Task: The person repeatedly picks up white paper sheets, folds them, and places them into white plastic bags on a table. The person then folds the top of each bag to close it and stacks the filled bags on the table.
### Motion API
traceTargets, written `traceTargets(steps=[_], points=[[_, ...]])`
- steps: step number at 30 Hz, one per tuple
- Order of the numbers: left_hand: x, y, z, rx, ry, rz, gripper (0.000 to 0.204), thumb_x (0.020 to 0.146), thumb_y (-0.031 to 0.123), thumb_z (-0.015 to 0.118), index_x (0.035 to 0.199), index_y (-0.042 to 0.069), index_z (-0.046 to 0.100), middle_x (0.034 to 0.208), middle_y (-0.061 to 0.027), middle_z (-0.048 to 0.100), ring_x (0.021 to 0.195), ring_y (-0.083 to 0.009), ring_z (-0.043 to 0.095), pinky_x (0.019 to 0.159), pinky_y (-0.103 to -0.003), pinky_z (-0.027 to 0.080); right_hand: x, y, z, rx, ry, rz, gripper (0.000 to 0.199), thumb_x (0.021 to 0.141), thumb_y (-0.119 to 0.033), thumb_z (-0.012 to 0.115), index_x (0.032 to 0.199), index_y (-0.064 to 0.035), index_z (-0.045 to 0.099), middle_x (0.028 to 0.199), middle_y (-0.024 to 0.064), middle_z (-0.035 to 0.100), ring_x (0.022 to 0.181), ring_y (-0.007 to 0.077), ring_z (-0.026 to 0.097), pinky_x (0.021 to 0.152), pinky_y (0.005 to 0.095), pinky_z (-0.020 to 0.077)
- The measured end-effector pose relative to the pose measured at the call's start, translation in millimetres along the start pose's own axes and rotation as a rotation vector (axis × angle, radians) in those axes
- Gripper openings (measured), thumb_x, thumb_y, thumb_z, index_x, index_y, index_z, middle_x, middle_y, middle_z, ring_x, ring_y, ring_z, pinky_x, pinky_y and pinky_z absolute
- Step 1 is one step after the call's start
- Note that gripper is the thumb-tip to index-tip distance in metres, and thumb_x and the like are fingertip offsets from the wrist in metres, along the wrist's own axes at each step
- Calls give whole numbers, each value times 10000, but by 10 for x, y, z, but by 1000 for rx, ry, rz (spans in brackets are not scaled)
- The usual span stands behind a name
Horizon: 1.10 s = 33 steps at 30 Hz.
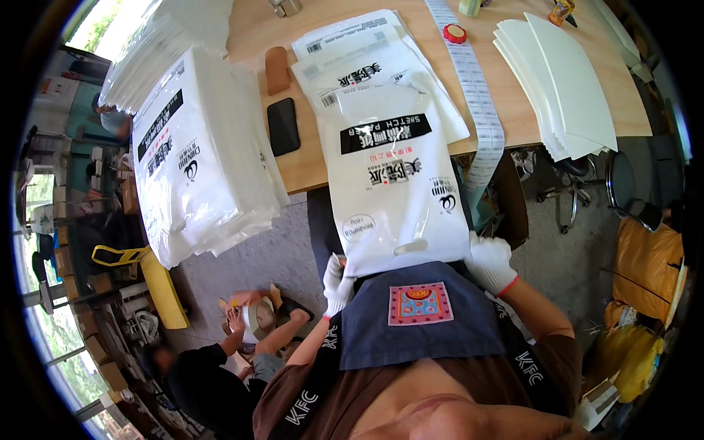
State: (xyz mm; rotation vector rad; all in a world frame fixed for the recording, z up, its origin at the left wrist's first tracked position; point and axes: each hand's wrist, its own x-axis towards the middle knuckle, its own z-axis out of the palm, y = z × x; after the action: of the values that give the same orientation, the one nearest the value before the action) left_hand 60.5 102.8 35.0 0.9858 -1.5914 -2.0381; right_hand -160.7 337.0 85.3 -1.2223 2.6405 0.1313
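Observation:
A white plastic bag (392, 213) with black and red print lies in front of me, its near part hanging past the table edge over my lap. It looks flat and filled, though its contents are hard to make out. My left hand (338, 287), in a white knit glove, is closed on the bag's near left corner. At the near right corner, my gloved right hand (490, 262) has its fingers curled against the edge; the fingertips are partly hidden. Beyond the bag, more printed packs (367, 55) overlap one another on the wooden table (312, 165).
To the left rises a tall stack of similar bags (213, 161). A black phone (283, 126) and a brown case (277, 70) lie beside it. Right of the packs run a label strip (473, 95), a red round object (455, 34) and white sheets (561, 88). Another person (213, 381) sits at lower left.

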Motion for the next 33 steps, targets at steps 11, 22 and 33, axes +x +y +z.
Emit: traceTargets(steps=[11, 22, 33], points=[[329, 382, -12, 712, -354, 663, 155, 692, 33, 627, 715, 47, 474, 690, -122, 476, 621, -301, 506, 566, -350, 424, 143, -36, -38, 107, 206, -297, 153, 709, -262, 618, 657, -120, 597, 540, 81, 555, 489, 237, 575, 443, 395, 427], [398, 70, -110, 676, -202, 192, 81, 834, 83, 577, 780, 45, 623, 671, -72, 601, 598, -173, 600, 563, -285, 462, 549, 788, 416, 614, 396, 250, 193, 865, -287, 516, 835, -103, 565, 710, 146, 603, 681, 357, 600, 590, 462, 451], [1171, 145, 2012, 259, -592, -204, 285, 872, 133, 579, 1121, 0, 537, 936, -84, 628, 732, -124, 614, 654, -234, 511, 895, 1404, 1356, 1453, 370, 479, 470, 817, 63, 539, 1279, 0, 481, 803, -15, 584, 737, 56, 515, 712, 201, 431]])
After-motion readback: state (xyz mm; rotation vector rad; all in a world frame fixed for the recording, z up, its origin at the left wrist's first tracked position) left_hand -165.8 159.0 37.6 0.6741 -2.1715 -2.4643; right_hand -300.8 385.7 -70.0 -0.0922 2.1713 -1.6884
